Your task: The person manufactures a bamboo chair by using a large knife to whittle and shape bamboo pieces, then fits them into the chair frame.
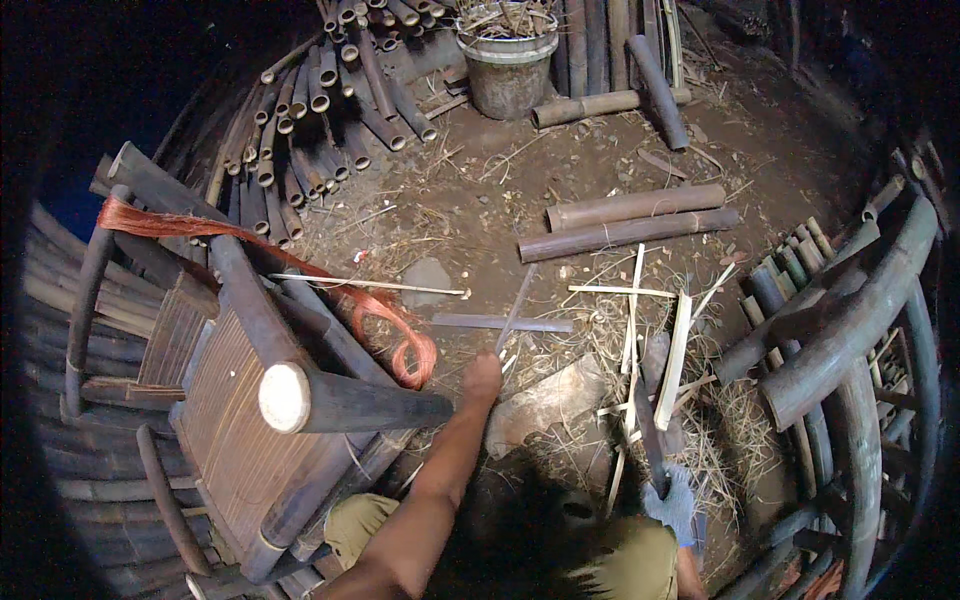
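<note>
My bare left hand [483, 379] is closed round the lower end of a thin dark bamboo strip [516, 306], which slants up and away from my fingers. It crosses another dark bamboo strip [465, 321] lying on the ground. At the lower right, my right hand [674, 503] wears a pale blue-grey glove and grips a machete [650, 436] by its handle, blade pointing away from me. Pale split bamboo pieces [674, 362] lie beside the blade. Between my hands is a flat stone-like block [549, 402].
A bamboo chair [265, 415] stands close on my left, with an orange string bundle [375, 320] trailing off it. Bamboo tubes [640, 207] lie ahead, near a bucket [508, 75] and a bamboo stack [325, 110]. Curved bamboo framework [850, 325] rises at right.
</note>
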`<act>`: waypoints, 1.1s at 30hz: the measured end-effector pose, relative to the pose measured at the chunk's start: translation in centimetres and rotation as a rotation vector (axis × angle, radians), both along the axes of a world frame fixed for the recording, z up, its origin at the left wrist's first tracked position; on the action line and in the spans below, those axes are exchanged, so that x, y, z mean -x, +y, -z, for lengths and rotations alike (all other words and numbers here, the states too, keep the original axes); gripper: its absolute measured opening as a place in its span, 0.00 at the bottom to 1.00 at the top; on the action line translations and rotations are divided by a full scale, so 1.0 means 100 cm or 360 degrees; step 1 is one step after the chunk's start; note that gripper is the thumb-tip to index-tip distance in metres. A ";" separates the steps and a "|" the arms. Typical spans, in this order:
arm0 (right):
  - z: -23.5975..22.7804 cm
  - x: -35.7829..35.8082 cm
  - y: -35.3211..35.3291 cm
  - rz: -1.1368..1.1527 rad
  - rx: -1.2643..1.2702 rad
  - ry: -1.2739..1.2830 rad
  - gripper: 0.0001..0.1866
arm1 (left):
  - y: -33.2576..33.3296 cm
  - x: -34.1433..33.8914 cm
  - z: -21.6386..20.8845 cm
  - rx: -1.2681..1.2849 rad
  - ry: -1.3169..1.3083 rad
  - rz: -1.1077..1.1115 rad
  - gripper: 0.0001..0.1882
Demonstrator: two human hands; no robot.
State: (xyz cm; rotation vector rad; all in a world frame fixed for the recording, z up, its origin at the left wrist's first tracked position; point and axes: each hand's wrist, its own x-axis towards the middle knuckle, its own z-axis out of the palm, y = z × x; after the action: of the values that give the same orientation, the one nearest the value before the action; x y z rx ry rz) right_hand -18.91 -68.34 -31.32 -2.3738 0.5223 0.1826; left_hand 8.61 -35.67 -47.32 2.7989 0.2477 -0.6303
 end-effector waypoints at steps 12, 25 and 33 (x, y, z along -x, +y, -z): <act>-0.068 -0.117 0.067 -0.0357 -0.0102 -0.0561 0.20 | -0.025 0.130 -0.192 0.2000 0.0003 -0.0715 0.10; -0.147 -0.065 0.141 -0.1074 0.0074 -0.0777 0.27 | -0.009 0.263 -0.303 0.1290 -0.1224 -0.0178 0.10; -0.166 -0.120 0.112 -0.0693 0.0368 -0.0778 0.30 | 0.012 0.334 -0.302 0.1485 -0.1123 -0.0157 0.15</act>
State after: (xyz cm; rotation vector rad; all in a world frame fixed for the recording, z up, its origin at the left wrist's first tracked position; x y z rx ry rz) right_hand -6.89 -57.10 -14.73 -2.6043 -0.2184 -0.2773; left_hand -24.80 -34.42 -17.11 1.9075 -0.0544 0.2547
